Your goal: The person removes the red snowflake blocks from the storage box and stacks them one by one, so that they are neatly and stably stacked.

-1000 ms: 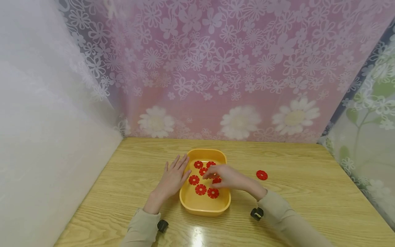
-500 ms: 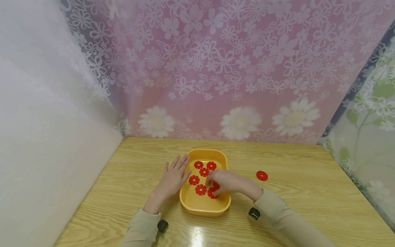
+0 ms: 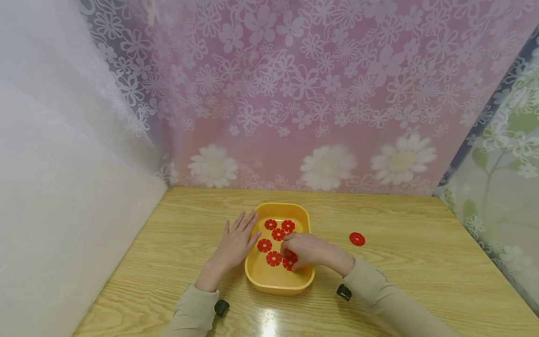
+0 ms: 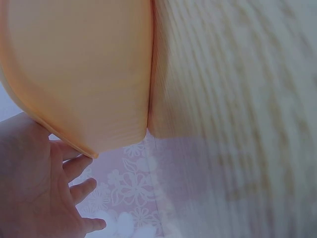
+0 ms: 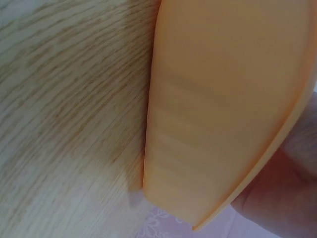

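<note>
A yellow plastic tray [image 3: 280, 285] stands on the table with several red snowflake building discs [image 3: 273, 258] lying flat in it. My left hand [image 3: 236, 241] rests along the tray's left rim, fingers straight and spread; in the left wrist view its fingers [image 4: 81, 191] reach past the rim beside the outer wall. My right hand [image 3: 307, 248] is inside the tray at its right side, with thumb and fingers curled around a red disc [image 3: 289, 263] near the bottom. That hand partly covers the discs beneath it. In the right wrist view, the tray wall [image 5: 223, 99] hides most of the hand.
One more red disc [image 3: 357, 239] lies on the wooden table [image 3: 421, 262] to the right of the tray. A pink flowered curtain [image 3: 269, 117] hangs behind the table, and a white sheet [image 3: 84, 164] stands at the left.
My right hand has come down into the tray and slightly toward me, its spread fingers and thumb closing in on the discs. The left hand and tray stay put.
</note>
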Tool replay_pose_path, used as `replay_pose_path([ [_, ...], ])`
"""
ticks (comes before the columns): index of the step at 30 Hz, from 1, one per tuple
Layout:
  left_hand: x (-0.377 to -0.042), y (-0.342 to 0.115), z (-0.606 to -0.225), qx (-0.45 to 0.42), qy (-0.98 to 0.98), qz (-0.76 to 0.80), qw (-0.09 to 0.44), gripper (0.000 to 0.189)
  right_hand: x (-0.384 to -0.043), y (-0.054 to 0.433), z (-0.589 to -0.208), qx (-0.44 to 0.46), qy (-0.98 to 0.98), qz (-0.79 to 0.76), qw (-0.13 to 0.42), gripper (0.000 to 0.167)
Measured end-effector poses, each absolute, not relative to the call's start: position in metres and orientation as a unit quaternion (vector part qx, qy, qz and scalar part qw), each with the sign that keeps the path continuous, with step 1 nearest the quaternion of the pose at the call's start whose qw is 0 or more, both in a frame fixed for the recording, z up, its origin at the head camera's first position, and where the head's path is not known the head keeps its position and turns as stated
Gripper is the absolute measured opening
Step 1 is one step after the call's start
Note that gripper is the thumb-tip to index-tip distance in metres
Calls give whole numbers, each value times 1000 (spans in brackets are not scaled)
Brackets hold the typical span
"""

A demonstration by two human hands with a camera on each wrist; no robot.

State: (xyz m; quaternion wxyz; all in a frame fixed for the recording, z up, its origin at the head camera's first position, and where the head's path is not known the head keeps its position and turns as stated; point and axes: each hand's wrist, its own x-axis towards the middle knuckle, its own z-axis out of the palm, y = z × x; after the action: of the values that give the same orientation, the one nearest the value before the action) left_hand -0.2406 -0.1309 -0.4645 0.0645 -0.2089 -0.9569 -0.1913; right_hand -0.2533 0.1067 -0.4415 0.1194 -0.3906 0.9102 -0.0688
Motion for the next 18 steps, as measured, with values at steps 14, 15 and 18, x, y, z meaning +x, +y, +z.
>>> replay_pose_path([
  [14,-240,-131,-465,-207,-957,-190,66,59,-252,108,-443,-393,911,-55,114,32],
  [15,-240,-131,-465,-207,-958,-189,67,59,-252,108,-443,-396,910,-57,111,31],
  [18,-241,-130,-465,-206,-958,-188,65,59,-251,109,-442,-405,906,-70,99,29],
])
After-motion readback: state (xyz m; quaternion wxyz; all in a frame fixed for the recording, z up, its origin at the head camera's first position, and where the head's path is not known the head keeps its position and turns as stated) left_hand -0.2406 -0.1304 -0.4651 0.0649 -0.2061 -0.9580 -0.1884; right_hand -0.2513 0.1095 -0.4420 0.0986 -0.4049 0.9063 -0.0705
